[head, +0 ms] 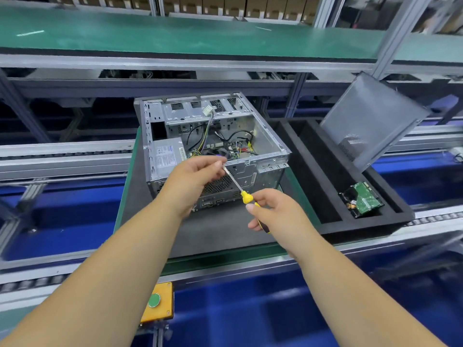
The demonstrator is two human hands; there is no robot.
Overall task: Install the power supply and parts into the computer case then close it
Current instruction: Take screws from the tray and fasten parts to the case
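Both hands meet over the rear of the open computer case, which lies on its side on the dark mat with its open face up. The right hand is wrapped round the yellow-and-black handle of a screwdriver, and the left hand pinches at the tip end of the bare shaft, fingers curled. Whether a screw sits between those fingertips is too small to tell, though the pose suggests one is being seated on the bit.

Inside the case the power supply already sits in the near-left corner, its label upward, with its cables running loose over the motherboard. My judgement is that the step in hand is fastening that supply through the rear panel.

To do it well, keep the left fingertips steadying the tip until the bit finds the hole, hold the shaft square to the panel, and start each thread lightly before tightening, so nothing cross-threads. Keep the loose cables clear of the fan and the case edges.

Still to go: the hard drive lies in a slot of the black foam tray to the right, and the side panel leans upright at the tray's far end, well apart from the case.
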